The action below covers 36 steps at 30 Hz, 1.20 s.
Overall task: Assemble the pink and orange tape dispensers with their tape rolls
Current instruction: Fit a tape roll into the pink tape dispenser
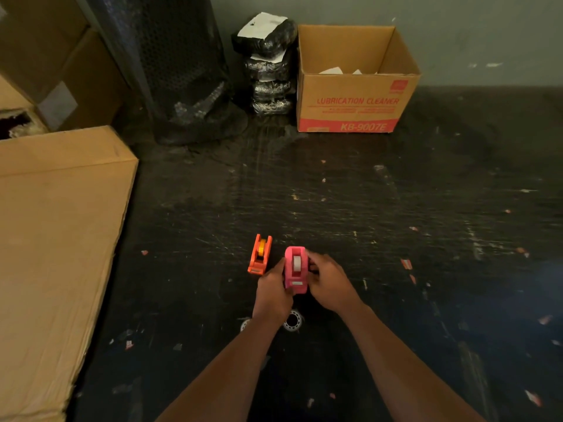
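Observation:
A pink tape dispenser (295,269) with a white tape roll (296,261) seated in it is held between both hands above the dark table. My left hand (272,292) grips its left side and my right hand (327,280) grips its right side. Just to the left, an orange tape dispenser (260,254) stands on the table with a yellow-orange tape roll (261,246) inside it, apart from my hands. Two round white ring-shaped parts (293,320) lie on the table below my hands, one partly hidden under my left wrist.
A large cardboard box (58,233) fills the left side. An open "Lubrication Cleaner" carton (353,102) stands at the back, beside stacked black wrapped bundles (269,65) and a dark wrapped column (179,65). Small scraps litter the scratched black table (396,208).

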### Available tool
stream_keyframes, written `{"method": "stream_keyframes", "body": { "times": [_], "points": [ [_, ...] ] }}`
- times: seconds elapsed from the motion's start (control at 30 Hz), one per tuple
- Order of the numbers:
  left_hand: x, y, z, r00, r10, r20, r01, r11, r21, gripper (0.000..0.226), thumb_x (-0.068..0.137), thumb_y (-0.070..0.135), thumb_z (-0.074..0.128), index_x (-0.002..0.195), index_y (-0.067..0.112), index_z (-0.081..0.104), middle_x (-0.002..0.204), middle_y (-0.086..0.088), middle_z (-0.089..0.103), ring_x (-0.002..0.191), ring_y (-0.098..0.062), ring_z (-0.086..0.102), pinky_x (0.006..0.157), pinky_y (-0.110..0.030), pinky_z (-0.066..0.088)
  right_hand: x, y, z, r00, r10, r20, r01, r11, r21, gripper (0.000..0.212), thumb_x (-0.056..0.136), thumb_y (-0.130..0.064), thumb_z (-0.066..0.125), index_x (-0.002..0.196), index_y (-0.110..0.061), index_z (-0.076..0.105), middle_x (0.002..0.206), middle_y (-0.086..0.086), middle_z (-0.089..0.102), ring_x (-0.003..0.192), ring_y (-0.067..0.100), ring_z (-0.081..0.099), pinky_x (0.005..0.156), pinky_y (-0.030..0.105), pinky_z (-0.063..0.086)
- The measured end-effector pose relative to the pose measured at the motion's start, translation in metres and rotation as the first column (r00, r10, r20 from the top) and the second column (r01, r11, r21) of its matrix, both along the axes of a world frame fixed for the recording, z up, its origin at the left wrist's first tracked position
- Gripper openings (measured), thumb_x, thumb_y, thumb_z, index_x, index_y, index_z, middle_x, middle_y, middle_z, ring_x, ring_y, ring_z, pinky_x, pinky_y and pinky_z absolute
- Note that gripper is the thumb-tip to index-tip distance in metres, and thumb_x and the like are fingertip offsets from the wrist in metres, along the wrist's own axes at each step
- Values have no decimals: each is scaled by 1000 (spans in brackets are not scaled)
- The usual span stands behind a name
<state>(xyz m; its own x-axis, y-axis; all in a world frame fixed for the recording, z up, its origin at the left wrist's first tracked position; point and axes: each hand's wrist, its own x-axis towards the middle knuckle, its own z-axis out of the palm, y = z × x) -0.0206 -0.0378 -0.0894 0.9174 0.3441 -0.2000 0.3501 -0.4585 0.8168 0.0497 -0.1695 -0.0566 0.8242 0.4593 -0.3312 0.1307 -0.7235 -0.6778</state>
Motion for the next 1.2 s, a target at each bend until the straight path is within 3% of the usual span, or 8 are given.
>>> {"method": "stream_keyframes", "body": {
  "times": [0.33, 0.5, 0.63, 0.77, 0.87, 0.97, 1.07, 1.2],
  "points": [
    [-2, -1, 2, 998, 3, -55, -3, 1000, 3, 53, 94, 1, 66, 141, 25, 59, 123, 7, 73, 112, -1, 66, 100, -23, 54, 13, 10, 0, 996, 94, 6, -93, 989, -115, 46, 102, -20, 57, 147, -29, 50, 133, 3, 47, 113, 14, 54, 103, 31, 46],
    [-4, -2, 1, 999, 26, -48, -27, 1000, -10, 60, 91, 1, 67, 145, 26, 58, 122, 9, 74, 111, 0, 68, 100, -28, 57, 13, 9, -3, 994, 104, 30, -101, 991, -91, 47, 100, -17, 59, 146, -27, 50, 144, 0, 42, 128, 17, 52, 106, 29, 43],
    [-6, -4, 13, 998, 37, -40, -37, 999, 6, 52, 90, -1, 64, 135, 24, 66, 113, 7, 76, 105, -4, 70, 97, -32, 57, 12, 10, -2, 996, 66, 64, -62, 997, -53, 48, 99, -19, 61, 146, -27, 51, 158, -4, 40, 148, 18, 36, 119, 38, 33],
    [-9, -6, 28, 995, 104, -3, -104, 995, 16, 36, 87, 3, 68, 120, 17, 70, 91, 13, 71, 85, 2, 66, 83, -26, 57, 8, 9, 1, 999, -42, 13, 41, 999, 34, 47, 97, -26, 66, 141, -36, 52, 145, -5, 57, 136, 15, 51, 104, 32, 45],
    [-11, -10, 45, 984, 144, 103, -149, 988, 45, 37, 92, 2, 64, 123, 19, 71, 93, 9, 75, 80, 2, 68, 78, -14, 53, 3, 7, 4, 992, -117, -43, 122, 977, 174, 44, 96, -20, 68, 137, -32, 58, 134, -8, 65, 123, 9, 60, 98, 30, 52],
    [0, -4, 50, 987, 158, 25, -153, 979, -133, 35, 100, 8, 58, 126, 27, 71, 95, 10, 75, 84, 1, 71, 77, -10, 54, -1, 3, 5, 978, -189, -92, 208, 931, 300, 43, 96, -13, 67, 137, -26, 62, 132, -7, 69, 120, 5, 63, 102, 32, 54],
    [10, 5, 46, 989, 89, -116, -134, 871, -472, 35, 102, 15, 62, 137, 20, 66, 124, -6, 75, 109, -14, 74, 97, -39, 61, -4, -2, 6, 961, -211, -179, 267, 878, 398, 46, 94, -9, 71, 137, -21, 61, 126, -7, 72, 117, 3, 67, 99, 28, 55],
    [14, 11, 48, 985, 71, -155, -145, 823, -550, 40, 102, 11, 64, 142, 12, 63, 134, -7, 69, 119, -20, 70, 99, -42, 60, -6, -5, 9, 925, -271, -267, 370, 805, 464, 26, 89, -4, 75, 110, -19, 70, 108, -2, 78, 103, 7, 74, 94, 33, 59]
  ]
}}
